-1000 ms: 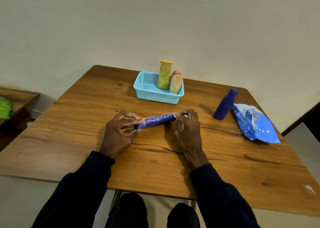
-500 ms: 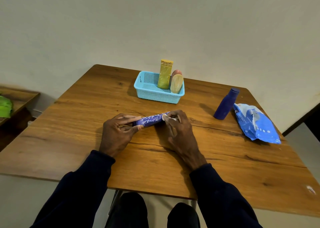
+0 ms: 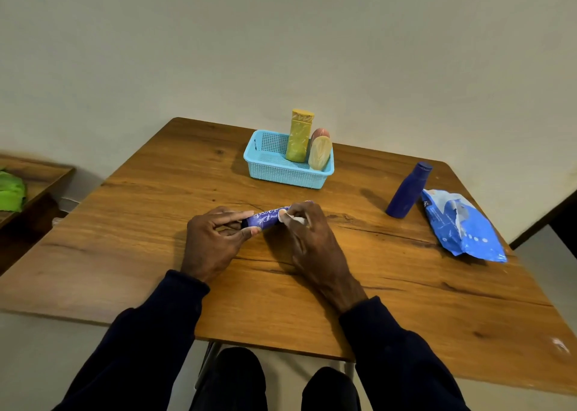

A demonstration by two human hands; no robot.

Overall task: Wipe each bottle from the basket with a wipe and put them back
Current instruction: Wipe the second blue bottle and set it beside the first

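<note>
— How far along?
— Midway, I judge. The left hand (image 3: 212, 242) pinches the purple bottle (image 3: 265, 219) just above the bench (image 3: 156, 223). The right hand (image 3: 315, 242) has its fingers closed on a wipe (image 3: 293, 220), rubbing it.
— What's left?
— A blue bottle (image 3: 407, 192) stands outside the basket (image 3: 281, 173), near the wipe pack (image 3: 462, 226). Others stand inside; I cannot tell whether they are wiped.

A square brown wooden counter (image 3: 150, 223) with rounded corners stands against a plain cream plaster wall (image 3: 281, 35). Dark grain lines and a long crack (image 3: 390, 232) run across its top, and a small white mark (image 3: 559, 345) sits near its near right corner. A thin grey metal leg (image 3: 206, 360) shows under the near edge. At the far left is a lower brown wooden shelf (image 3: 43, 173) carrying a crumpled bright green item (image 3: 11, 192). Pale floor (image 3: 543, 254) shows at the right, beside a dark strip (image 3: 562, 220)
</note>
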